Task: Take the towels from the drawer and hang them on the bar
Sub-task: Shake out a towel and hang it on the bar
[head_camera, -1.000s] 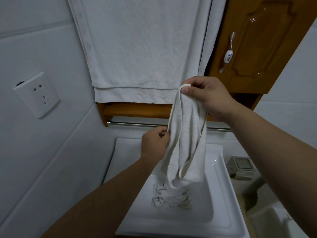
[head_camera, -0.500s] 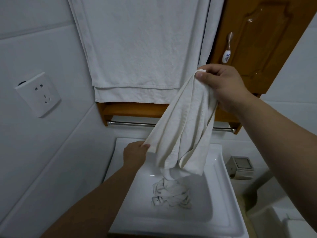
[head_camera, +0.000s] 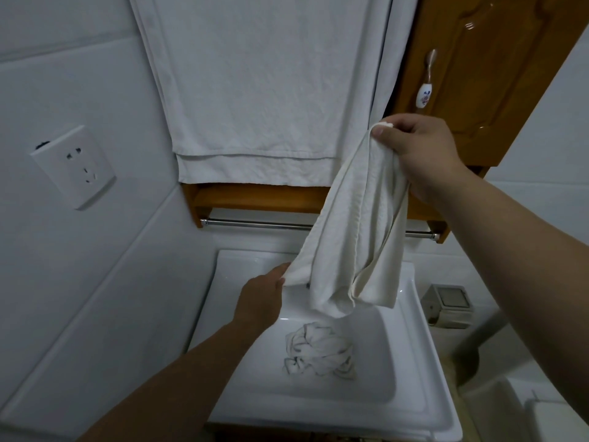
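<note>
A small white towel [head_camera: 357,231] hangs between my hands in front of the metal bar [head_camera: 255,224]. My right hand [head_camera: 420,151] pinches its top corner up by the wooden cabinet. My left hand [head_camera: 261,298] grips its lower left corner above the white sink [head_camera: 414,362]. The towel covers the right part of the bar. A second white towel [head_camera: 318,352] lies crumpled in the sink basin. A large white towel [head_camera: 261,90] hangs on the wall above the bar.
A wooden cabinet door [head_camera: 484,74] with a ceramic handle [head_camera: 425,90] is at upper right. A wall socket [head_camera: 75,167] sits on the left tiled wall. A small metal box [head_camera: 449,304] stands right of the sink.
My right hand rose and moved right with the towel's top corner. My left hand dropped down and left, spreading the towel, whose bottom lifted clear of the crumpled one.
</note>
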